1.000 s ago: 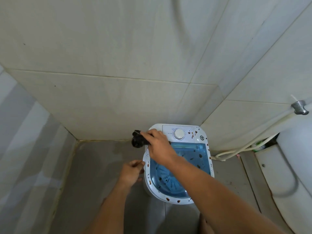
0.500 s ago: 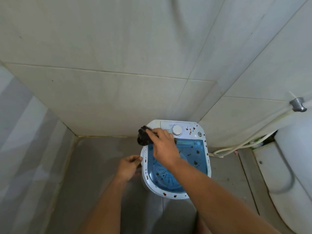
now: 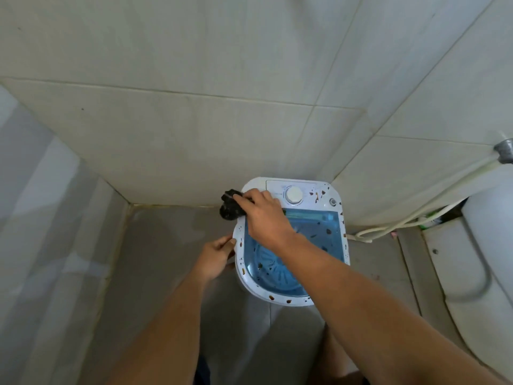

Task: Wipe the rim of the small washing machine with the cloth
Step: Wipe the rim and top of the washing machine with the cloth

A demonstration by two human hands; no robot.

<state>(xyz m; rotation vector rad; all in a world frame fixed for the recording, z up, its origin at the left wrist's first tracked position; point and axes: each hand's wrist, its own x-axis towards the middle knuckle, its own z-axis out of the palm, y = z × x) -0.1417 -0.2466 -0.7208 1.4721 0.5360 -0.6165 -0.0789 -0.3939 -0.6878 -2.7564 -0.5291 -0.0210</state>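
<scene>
Washing machine (image 3: 291, 245) sits on the floor, tucked into the back corner; its blue tub and white rim (image 3: 239, 262) are dotted with brown spots. Your right hand (image 3: 263, 218) grips the dark cloth (image 3: 230, 208) at the rim's back-left corner, your left hand's fingers (image 3: 227, 244) curl onto the left rim. White hose (image 3: 416, 215) runs off right. Dial text's too blurry to read.

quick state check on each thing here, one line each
right hand: grips the cloth at the machine's far left corner
cloth: dark, bunched, pressed on the rim
left hand: holds the machine's left edge
washing machine: lid off, tub open
rim: brown spots all round, not yet clean
dial: setting unreadable
hose: slack along the wall
</scene>
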